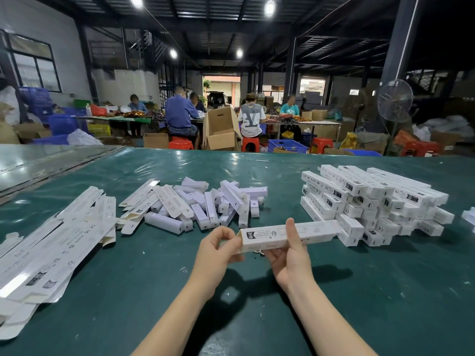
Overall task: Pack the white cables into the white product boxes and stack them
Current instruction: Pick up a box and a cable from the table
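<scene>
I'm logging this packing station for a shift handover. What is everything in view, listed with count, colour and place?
Held box: one, white, above table, near centre.
Flat unfolded boxes: many, white, table left.
Loose pile of small boxes: many, white, table centre.
Stacked packed boxes: many, white, table right.
Table: one, green cover.
Cardboard carton: one open, brown, behind table.
Stools: several, red, background floor.
Crates: several, blue, background.
Fan: one, background right.
Workers: five seated, background.
Left hand: at box's left end.
Right hand: gripping box's middle.
</scene>
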